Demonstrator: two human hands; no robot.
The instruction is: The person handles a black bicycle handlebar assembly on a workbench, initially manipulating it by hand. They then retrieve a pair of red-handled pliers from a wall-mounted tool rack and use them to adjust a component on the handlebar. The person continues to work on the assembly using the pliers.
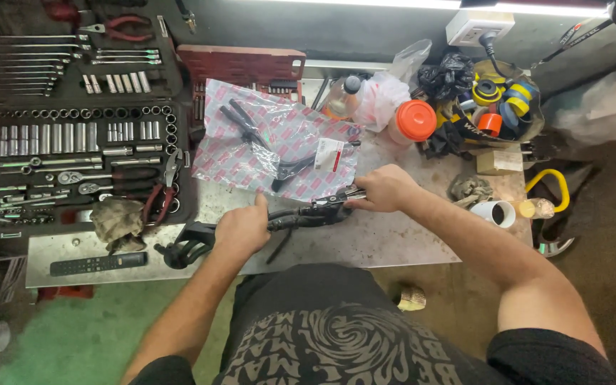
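Left hand (242, 228) gripping black rubber hose (301, 217), right hand (386, 189) pinching metal pliers (336, 199)

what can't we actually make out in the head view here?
- Black hose part: its middle is covered by the left hand and right hand.
- Pliers: handles hidden inside the right hand.
- Tool in the plastic bag: blurred by the printed film.
- Socket set case: cut off by the left edge; the sockets are too small to size.
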